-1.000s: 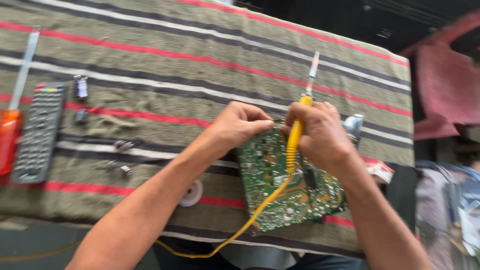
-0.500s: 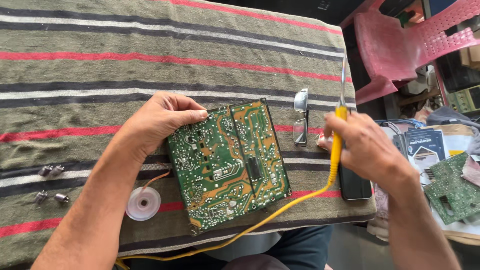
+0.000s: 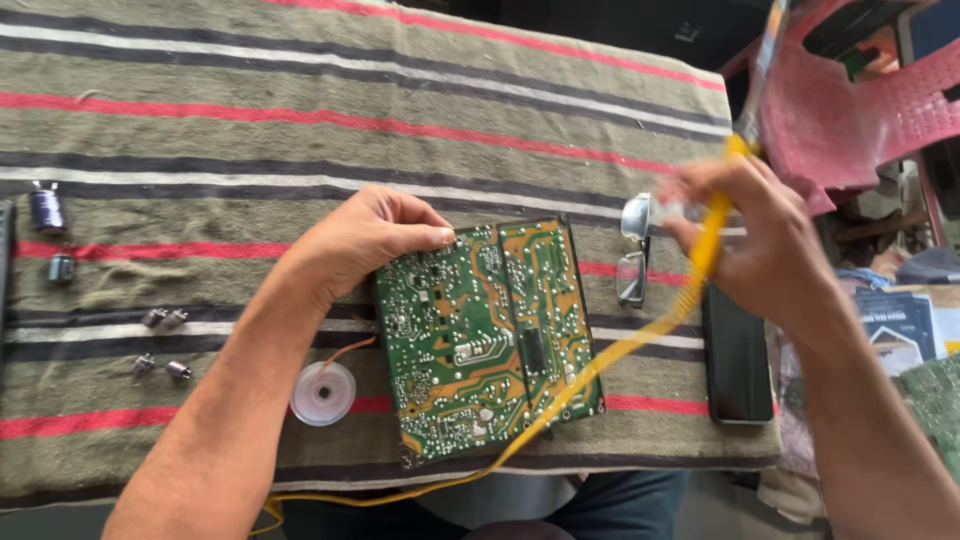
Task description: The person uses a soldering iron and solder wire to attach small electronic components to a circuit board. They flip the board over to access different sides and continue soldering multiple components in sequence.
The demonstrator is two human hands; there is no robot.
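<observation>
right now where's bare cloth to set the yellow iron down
Free: the wide striped cloth beyond the circuit board. Crowded: right of the board, with glasses and phone; the left edge holds capacitors.

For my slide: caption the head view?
Left hand steadies green board on striped cloth; right hand lifts yellow iron.

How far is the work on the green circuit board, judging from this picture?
Done, it seems: small cylindrical components lie loose on the striped cloth, apart from the board. In hand: the left hand steadies the green circuit board by its upper edge, solder side up, while the right hand holds the yellow-handled soldering iron raised, off the board. Whether any joints are left, the picture cannot show.
</observation>
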